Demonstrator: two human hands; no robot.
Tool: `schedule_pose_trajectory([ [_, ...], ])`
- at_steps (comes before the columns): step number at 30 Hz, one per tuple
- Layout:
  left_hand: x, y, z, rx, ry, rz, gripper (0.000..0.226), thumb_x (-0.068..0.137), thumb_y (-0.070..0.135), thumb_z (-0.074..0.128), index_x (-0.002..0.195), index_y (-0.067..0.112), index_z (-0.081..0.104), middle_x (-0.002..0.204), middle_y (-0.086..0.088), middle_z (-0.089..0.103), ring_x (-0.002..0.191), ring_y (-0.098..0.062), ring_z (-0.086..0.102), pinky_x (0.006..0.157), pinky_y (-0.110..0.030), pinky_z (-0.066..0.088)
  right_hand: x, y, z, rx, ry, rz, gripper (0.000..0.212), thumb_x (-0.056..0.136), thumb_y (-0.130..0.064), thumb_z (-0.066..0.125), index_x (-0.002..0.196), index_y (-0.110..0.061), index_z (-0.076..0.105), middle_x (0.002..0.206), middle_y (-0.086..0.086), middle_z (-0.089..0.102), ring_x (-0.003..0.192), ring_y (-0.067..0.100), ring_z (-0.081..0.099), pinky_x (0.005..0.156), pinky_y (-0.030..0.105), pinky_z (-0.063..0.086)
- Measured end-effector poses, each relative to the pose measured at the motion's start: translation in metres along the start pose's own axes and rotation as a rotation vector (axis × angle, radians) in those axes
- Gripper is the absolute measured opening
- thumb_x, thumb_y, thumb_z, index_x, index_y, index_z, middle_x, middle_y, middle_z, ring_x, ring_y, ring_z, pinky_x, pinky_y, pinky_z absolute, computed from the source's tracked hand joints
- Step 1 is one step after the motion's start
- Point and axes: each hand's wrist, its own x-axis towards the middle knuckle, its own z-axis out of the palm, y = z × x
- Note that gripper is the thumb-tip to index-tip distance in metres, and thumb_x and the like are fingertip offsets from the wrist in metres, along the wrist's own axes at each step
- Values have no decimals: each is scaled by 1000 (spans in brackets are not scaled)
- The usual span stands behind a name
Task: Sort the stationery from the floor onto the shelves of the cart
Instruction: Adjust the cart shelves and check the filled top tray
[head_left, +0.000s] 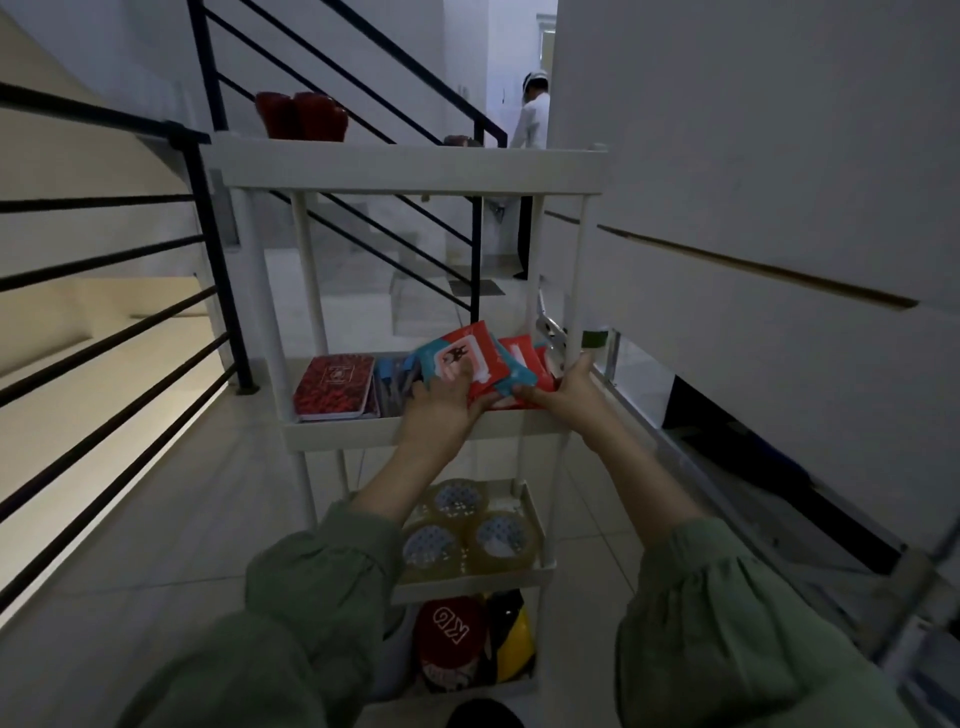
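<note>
Both hands, left (441, 402) and right (563, 389), pinch a fanned stack of red-and-teal paper packets (483, 364) over the second shelf of the white plastic cart (415, 436), beside a red patterned notebook (335, 387).

From my remote seat I saw a black stair railing (332, 93) rising behind; pale steps (104, 332) lay at left; a white wall (753, 156) stood at right; a person in white (532, 122) faced away in the far doorway.
</note>
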Motion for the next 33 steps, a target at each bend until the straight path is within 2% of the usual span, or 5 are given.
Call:
schedule_pose_trajectory([
  [7,3,3,9,135,167,0,71,87,58,21,107,10,70,62,-19,65,49,-34,62,36,-28,46,9,8,0,-46,-16,-5,77,82,-23,70,133,-2,16,135,15,50,117,27,56,83,25,45],
  [17,8,-10,20,154,389,21,76,94,60,10,113,15,68,75,-20,67,72,-34,66,66,-39,53,15,15,2,-51,-24,-49,57,84,-32,64,118,-12,23,115,3,55,88,11,60,63,17,50],
  [21,2,-10,10,64,234,-12,83,91,64,4,120,11,62,94,-25,66,87,-40,66,74,-47,54,14,13,2,-69,-8,-1,50,83,-28,66,109,-6,29,93,-8,55,69,-4,54,46,4,46],
  [26,-3,-7,-8,-13,19,-104,87,88,70,9,126,1,46,109,-27,65,100,-39,65,83,-50,52,12,-15,-17,-100,-31,111,32,87,-24,62,105,-9,40,85,-13,52,67,-6,49,48,1,43],
  [33,-9,7,-67,-54,147,20,71,92,63,13,120,5,44,110,-20,67,109,-28,45,88,-48,51,20,-98,-62,-139,25,55,36,93,-15,54,126,-15,41,112,-7,50,100,6,50,74,16,40],
])
